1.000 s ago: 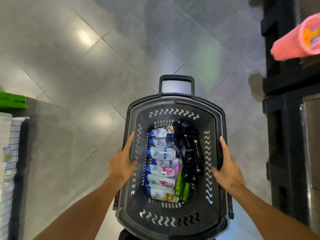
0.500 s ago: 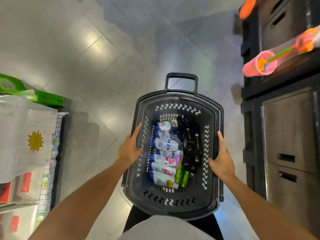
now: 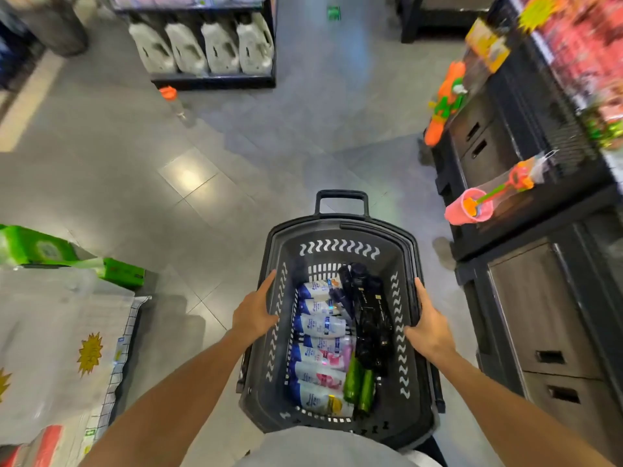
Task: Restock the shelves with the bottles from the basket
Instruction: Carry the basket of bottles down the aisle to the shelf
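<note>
Over grey floor: left hand, right hand fingers clamp basket side rims; aisle ahead open.

I see even, moderately bright overhead lighting. 1 glare patch on floor tile. Soft shadows beside basket. Upper right shelf goods smeared by motion blur. Wide-angle distortion bends frame edges. Centre reasonably sharp.

Basket carries bottles lying flat
</note>
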